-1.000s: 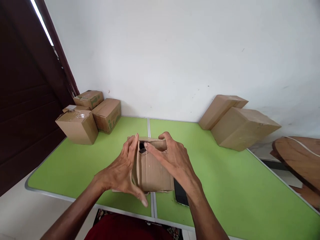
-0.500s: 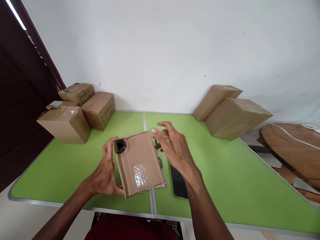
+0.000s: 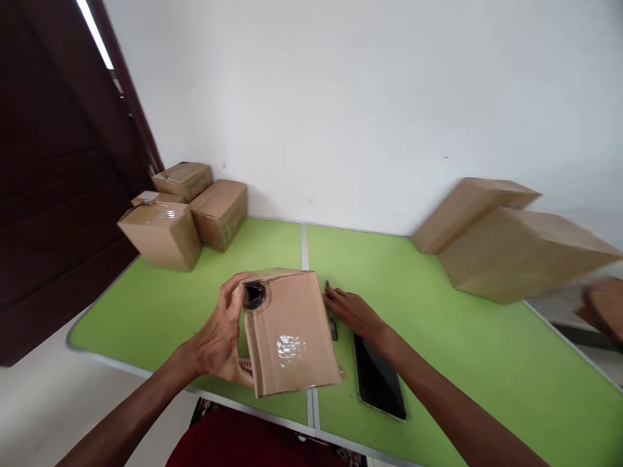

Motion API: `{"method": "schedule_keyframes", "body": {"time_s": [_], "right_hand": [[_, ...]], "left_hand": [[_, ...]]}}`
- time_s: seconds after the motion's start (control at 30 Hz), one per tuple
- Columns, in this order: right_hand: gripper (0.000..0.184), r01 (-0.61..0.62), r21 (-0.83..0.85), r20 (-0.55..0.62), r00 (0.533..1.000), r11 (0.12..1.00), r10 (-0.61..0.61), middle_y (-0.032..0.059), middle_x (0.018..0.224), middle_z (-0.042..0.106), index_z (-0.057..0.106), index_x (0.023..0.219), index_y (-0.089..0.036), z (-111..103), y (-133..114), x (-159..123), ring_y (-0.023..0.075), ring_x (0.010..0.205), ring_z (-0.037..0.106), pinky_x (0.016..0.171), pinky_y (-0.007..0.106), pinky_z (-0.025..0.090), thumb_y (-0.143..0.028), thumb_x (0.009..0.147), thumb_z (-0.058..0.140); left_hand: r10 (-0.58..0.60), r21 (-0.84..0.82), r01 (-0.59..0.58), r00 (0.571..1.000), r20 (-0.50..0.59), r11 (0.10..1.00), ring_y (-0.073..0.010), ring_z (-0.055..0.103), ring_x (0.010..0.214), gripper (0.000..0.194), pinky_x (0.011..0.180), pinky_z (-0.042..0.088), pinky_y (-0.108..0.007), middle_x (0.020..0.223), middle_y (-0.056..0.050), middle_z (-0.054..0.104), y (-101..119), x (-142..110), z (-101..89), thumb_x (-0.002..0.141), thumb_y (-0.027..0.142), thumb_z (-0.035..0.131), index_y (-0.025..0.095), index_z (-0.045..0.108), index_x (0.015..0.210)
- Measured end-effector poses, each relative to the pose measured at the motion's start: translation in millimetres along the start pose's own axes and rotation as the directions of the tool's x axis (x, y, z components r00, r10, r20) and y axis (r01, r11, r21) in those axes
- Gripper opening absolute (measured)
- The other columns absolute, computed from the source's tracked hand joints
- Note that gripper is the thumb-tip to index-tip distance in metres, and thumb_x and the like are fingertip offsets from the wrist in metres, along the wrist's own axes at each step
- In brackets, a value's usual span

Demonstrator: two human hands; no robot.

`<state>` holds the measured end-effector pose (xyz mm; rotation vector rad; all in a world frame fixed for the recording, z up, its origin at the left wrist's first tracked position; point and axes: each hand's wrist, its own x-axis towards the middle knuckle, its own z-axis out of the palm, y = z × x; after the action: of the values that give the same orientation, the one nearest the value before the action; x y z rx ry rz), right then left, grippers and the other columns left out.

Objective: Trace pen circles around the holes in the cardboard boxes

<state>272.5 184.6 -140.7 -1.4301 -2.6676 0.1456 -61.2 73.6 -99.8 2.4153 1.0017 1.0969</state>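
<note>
Still holding brown cardboard box [image 3: 296, 334] in left hand [image 3: 220, 334]; reached thin dark tool [image 3: 333, 329] with right hand [image 3: 354, 313], can't tell if gripping.

On my feed, right hand [image 3: 355, 312] has left box [image 3: 294, 337], dropped to table [image 3: 511, 363], fingers at thin dark tool [image 3: 333, 329].

Green table [image 3: 462, 350], split by a pale seam [image 3: 304, 246]. Cardboard boxes [image 3: 163, 237] are clustered far left; two more boxes [image 3: 501, 259] are set far right. Nearer, a dark phone [image 3: 379, 383] is laid beside a slim dark tool [image 3: 333, 329] (partly covered).
</note>
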Motion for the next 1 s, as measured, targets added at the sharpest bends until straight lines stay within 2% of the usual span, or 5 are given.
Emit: {"method": "schedule_keyframes", "body": {"time_s": [0.23, 0.37, 0.43, 0.63, 1.0], "right_hand": [[0.024, -0.099, 0.140, -0.343, 0.929, 0.985, 0.142, 0.0100, 0.086, 0.073, 0.059, 0.088, -0.026, -22.3, 29.8, -4.5, 0.0271, 0.070, 0.071, 0.062, 0.038, 0.058, -0.003, 0.088, 0.053], [0.011, -0.180, 0.395, -0.637, 0.653, 0.901, 0.410, 0.0051, 0.089, 0.066, 0.050, 0.106, -0.030, -67.8, -12.0, -16.9, 0.0278, 0.075, 0.074, 0.068, 0.044, 0.064, -0.029, 0.109, 0.040], [0.010, 0.217, 0.729, -0.667, 0.440, 0.650, 0.601, 0.0000, 0.085, 0.066, 0.054, 0.099, -0.032, -90.0, -56.6, -22.7, 0.0254, 0.067, 0.073, 0.067, 0.044, 0.064, -0.029, 0.100, 0.063], [0.017, 0.516, 0.740, -0.657, 0.693, 0.432, 0.297, 0.0005, 0.092, 0.082, 0.079, 0.106, -0.031, -107.5, -159.4, -32.4, 0.0216, 0.077, 0.079, 0.067, 0.037, 0.063, -0.017, 0.097, 0.076], [0.033, 0.530, 0.582, -0.680, 0.733, 0.616, 0.012, -0.0010, 0.098, 0.085, 0.083, 0.113, -0.036, -109.7, -157.8, -27.9, 0.0269, 0.095, 0.076, 0.092, 0.045, 0.061, -0.009, 0.094, 0.079]], "left_hand": [[-0.019, -0.033, 0.018, 0.999, -0.027, 0.999, -0.0595, 0.036, 0.156, 0.176, 0.126, 0.036, -0.079, 0.168, -0.026, 0.028, -1.7, 0.6, 0.7, 0.046, 0.073, 0.103, 0.031, -0.010, 0.175], [-0.081, -0.078, 0.082, 0.997, 0.005, 0.994, -0.0577, 0.041, 0.154, 0.177, 0.130, 0.034, -0.074, 0.164, -0.028, 0.034, 0.3, -0.2, -1.6, 0.045, 0.070, 0.105, 0.024, -0.007, 0.174], [-0.089, -0.060, 0.090, 0.996, 0.019, 0.994, -0.0573, 0.041, 0.154, 0.176, 0.130, 0.034, -0.074, 0.165, -0.029, 0.034, -0.7, -0.4, -3.0, 0.046, 0.070, 0.105, 0.024, -0.007, 0.174], [-0.010, 0.030, 0.010, 1.000, -0.012, 0.999, -0.0581, 0.037, 0.157, 0.179, 0.130, 0.033, -0.077, 0.173, -0.029, 0.026, -7.8, -4.4, -6.1, 0.049, 0.078, 0.101, 0.028, -0.017, 0.175], [0.059, 0.093, -0.055, 0.998, -0.038, 0.994, -0.0596, 0.038, 0.155, 0.181, 0.128, 0.037, -0.076, 0.174, -0.031, 0.025, -9.4, -3.2, -1.5, 0.052, 0.074, 0.102, 0.023, -0.019, 0.177]]}}
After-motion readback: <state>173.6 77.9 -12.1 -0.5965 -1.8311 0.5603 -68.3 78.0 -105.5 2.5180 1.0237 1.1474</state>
